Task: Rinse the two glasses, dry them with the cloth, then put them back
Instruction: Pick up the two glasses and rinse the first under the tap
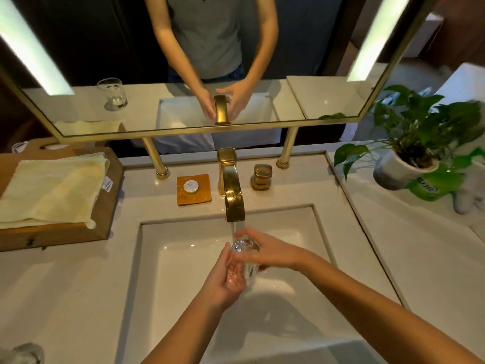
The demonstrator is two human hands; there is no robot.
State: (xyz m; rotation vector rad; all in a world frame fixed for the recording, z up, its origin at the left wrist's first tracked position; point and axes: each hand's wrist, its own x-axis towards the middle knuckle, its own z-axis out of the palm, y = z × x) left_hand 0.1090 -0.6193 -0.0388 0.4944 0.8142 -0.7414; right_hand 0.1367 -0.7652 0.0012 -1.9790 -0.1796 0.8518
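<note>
A glass is held under the running gold faucet at centre frame, above the sink. The right hand holds it in a closed grip, fingers curled round its side. The left hand presses straight fingers against the other side, its grip wide. A second glass, blurred, stands on the counter at lower left. The folded cloth lies on a wooden tray at left.
</note>
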